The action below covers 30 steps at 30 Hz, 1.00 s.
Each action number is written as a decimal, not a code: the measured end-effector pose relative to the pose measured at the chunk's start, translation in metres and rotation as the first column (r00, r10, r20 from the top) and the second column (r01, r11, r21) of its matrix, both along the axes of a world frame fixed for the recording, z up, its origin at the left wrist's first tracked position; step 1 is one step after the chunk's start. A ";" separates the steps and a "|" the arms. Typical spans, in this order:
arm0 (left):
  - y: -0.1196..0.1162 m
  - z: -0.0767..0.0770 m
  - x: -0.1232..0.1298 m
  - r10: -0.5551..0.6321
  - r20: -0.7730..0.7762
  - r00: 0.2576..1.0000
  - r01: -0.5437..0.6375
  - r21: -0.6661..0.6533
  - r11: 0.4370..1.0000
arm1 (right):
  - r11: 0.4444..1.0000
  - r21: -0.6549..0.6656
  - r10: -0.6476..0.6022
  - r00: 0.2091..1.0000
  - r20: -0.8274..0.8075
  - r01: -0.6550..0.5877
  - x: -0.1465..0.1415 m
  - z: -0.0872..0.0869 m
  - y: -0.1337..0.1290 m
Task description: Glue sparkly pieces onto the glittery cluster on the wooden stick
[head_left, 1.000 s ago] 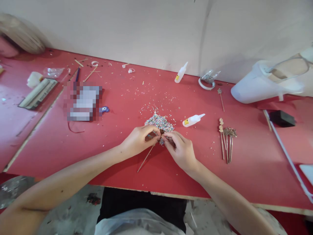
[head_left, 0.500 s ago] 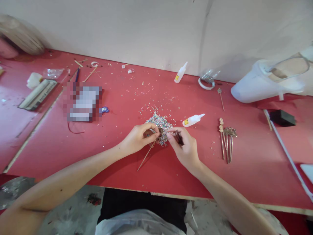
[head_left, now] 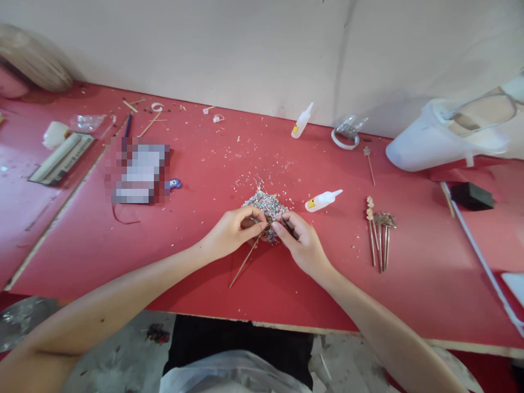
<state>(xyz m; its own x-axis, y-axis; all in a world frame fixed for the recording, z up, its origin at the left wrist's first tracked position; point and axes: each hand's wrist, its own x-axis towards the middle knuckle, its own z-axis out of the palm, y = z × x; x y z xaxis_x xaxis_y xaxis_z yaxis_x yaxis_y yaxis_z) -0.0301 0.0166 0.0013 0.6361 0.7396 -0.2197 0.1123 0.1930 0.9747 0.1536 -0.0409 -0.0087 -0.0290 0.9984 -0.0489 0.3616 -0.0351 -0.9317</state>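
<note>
Work at the near middle of the red table (head_left: 196, 180), seen from above. The left hand (head_left: 229, 232) holds a thin stick (head_left: 244, 263), its fingers in a narrow pinch close to the upper end; the bare shaft slants down toward the near edge and the left. The right hand (head_left: 305, 243) meets it from the right, fingers narrow, the tips beside the dark, partly hidden head of the stick. Whether a small piece lies between these tips cannot be told. Both pairs of fingertips stand over the near part of a mound of multicoloured bits (head_left: 264, 202); scattered bits lie on its far side.

Good handling, as judged from this view, depends on a division of roles: the left pinch serves as the fixed support, and the right fingertips make only small, light movements. A firm hold just below the head should limit rolling of the shaft, whereas a hard squeeze might dislodge small parts. Resting the wrists on the table would reduce tremor. A slight lift clear of the mound would prevent stray bits from clinging. The nozzle bottle (head_left: 321, 201) lies to the right of the mound, within easy reach; decorated sticks (head_left: 380, 240) lie farther right.
</note>
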 end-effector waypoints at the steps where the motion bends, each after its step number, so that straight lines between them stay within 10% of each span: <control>1: 0.000 0.000 0.000 0.005 -0.022 1.000 -0.004 0.036 0.999 | 1.000 -0.003 0.003 1.000 0.003 -0.003 0.000 0.000 0.000; 11: -0.003 0.005 0.002 0.049 -0.181 0.982 0.009 0.303 0.953 | 0.998 -0.061 0.028 1.000 0.014 -0.027 -0.005 -0.002 -0.005; 30: -0.004 0.006 0.000 0.046 -0.242 0.969 0.029 0.299 0.954 | 1.000 0.023 0.018 0.994 0.108 -0.021 -0.008 0.005 -0.007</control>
<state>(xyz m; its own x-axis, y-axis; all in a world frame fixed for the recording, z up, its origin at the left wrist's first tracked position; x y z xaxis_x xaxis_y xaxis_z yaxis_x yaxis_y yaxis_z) -0.0300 0.0128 0.0078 0.5843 0.8001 -0.1359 0.3533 -0.1000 0.9301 0.1451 -0.0484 -0.0041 -0.0447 0.9986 -0.0283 0.4601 -0.0045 -0.8878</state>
